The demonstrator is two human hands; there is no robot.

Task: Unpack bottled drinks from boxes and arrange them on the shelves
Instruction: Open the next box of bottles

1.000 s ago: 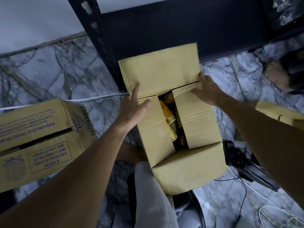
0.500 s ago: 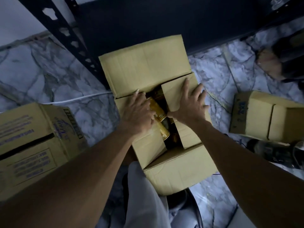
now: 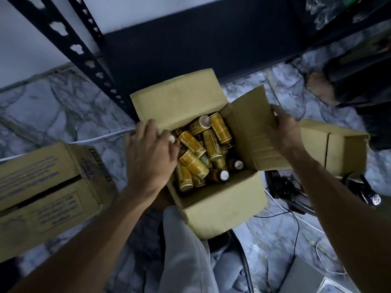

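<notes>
Squarely in the middle, on the marble floor [image 3: 63, 111] beside the black shelf upright [image 3: 80, 53], sits the cardboard box [image 3: 222, 206], its top open; the bottles [image 3: 194, 163], gold-labelled, lie jumbled inside it; the right hand [image 3: 283, 132] grips the outer edge of the right flap [image 3: 251, 132], fingers curled round it, the flap tilted up and outward; the left hand [image 3: 150, 153] lies over the box's left rim, fingers close together and bent downward; whether they clasp anything beneath cannot be told; a printed box [image 3: 48, 187] lies to the left, another box [image 3: 338, 144] to the right.
</notes>
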